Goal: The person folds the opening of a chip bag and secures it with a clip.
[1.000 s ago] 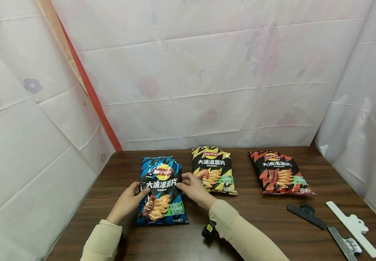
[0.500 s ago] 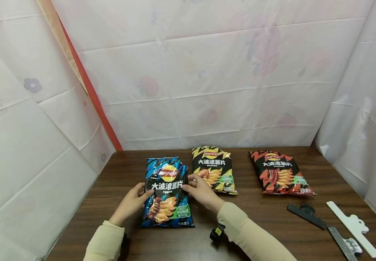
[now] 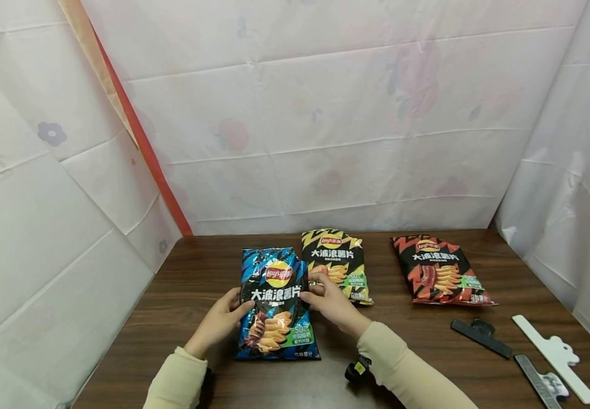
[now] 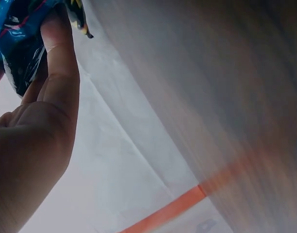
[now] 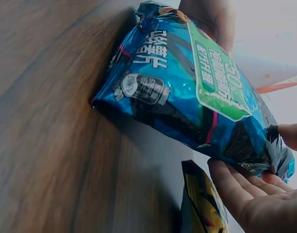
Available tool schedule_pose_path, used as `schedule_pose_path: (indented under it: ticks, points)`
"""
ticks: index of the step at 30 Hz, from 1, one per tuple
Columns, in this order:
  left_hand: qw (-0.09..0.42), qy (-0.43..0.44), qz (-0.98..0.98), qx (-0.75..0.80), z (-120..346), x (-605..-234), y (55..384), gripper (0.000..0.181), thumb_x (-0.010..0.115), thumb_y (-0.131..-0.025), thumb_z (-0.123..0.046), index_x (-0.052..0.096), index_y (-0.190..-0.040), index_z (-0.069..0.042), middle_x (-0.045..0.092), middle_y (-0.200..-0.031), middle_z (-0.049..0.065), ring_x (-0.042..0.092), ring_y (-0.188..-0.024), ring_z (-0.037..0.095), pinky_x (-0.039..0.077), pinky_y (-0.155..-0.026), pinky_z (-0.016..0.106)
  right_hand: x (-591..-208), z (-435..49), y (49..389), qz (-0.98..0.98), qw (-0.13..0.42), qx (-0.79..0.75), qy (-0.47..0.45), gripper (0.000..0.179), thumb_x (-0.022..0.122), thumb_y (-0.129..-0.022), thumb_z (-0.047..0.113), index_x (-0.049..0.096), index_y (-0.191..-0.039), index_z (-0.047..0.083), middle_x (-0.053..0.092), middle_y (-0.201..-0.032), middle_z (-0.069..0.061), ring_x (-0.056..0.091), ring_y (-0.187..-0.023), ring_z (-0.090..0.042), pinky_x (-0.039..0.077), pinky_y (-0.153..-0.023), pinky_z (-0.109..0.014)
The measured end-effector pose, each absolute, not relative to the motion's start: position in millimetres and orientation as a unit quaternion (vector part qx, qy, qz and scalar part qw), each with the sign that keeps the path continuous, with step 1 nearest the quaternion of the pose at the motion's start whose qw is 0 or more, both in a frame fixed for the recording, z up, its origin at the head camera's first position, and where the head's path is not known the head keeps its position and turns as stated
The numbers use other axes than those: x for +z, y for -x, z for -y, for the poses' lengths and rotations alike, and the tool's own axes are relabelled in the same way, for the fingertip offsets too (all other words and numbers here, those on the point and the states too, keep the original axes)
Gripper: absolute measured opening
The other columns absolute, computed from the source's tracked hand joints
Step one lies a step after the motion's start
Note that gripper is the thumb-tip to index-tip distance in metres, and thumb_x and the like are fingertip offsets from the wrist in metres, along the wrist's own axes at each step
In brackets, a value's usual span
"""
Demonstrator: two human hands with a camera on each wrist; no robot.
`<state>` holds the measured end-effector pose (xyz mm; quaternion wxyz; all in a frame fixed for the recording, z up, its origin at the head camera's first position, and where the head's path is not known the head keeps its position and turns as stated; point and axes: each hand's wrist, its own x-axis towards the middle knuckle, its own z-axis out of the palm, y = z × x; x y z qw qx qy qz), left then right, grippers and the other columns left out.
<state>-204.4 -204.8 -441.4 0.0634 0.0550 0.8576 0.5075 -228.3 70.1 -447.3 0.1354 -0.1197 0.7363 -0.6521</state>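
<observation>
Left hand (image 3: 223,319), right hand (image 3: 333,301) round blue bag (image 3: 277,307)

The right grip (image 5: 265,199) pinches a blue chip bag (image 5: 173,102), the left grip (image 5: 211,19) beyond it, a yellow bag (image 5: 203,199) near.

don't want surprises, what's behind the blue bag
The yellow bag shows back to the right, partly covered by the right hand. Whatever the blue bag covers can't be seen.
</observation>
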Motion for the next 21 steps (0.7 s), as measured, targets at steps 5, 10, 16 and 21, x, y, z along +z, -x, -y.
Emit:
schedule_pose_path:
  ticks: [5, 10, 16, 21]
  points:
    - [0.058, -0.057, -0.853, 0.515, 197, -442, 202, 0.054, 0.061, -0.097, -0.036, 0.048, -0.14, -0.006, 0.065, -0.125, 0.018, 0.065, -0.098, 0.019, 0.054, -0.072, 0.034, -448, -79, 225, -0.732, 0.13, -0.658, 0.123, 0.053, 0.062, -0.098, 0.024, 0.041, -0.142, 0.004, 0.051, -0.14, -0.026, 0.055, -0.127, -0.036, 0.053, -0.095, -0.043]
    - [0.062, -0.051, -0.852, 0.518, 191, -441, 199, 0.053, 0.062, -0.097, -0.034, 0.048, -0.14, -0.007, 0.064, -0.126, 0.018, 0.065, -0.098, 0.019, 0.054, -0.072, 0.034, -446, -86, 221, -0.733, 0.126, -0.657, 0.123, 0.051, 0.062, -0.098, 0.021, 0.042, -0.141, 0.003, 0.052, -0.14, -0.026, 0.054, -0.127, -0.035, 0.054, -0.093, -0.042]
    - [0.071, -0.07, -0.844, 0.528, 183, -440, 199, 0.053, 0.061, -0.098, -0.034, 0.047, -0.14, -0.005, 0.064, -0.126, 0.02, 0.063, -0.088, 0.015, 0.053, -0.069, 0.035, -442, -97, 218, -0.732, 0.126, -0.658, 0.123, 0.053, 0.06, -0.099, 0.023, 0.039, -0.142, 0.001, 0.047, -0.144, -0.028, 0.049, -0.132, -0.039, 0.051, -0.097, -0.045]
    - [0.078, -0.088, -0.835, 0.538, 175, -439, 200, 0.053, 0.06, -0.098, -0.033, 0.046, -0.14, -0.004, 0.063, -0.128, 0.022, 0.064, -0.092, 0.018, 0.054, -0.071, 0.037, -442, -107, 216, -0.736, 0.116, -0.658, 0.112, 0.05, 0.06, -0.099, 0.025, 0.041, -0.139, 0.001, 0.048, -0.142, -0.027, 0.05, -0.131, -0.038, 0.049, -0.099, -0.048]
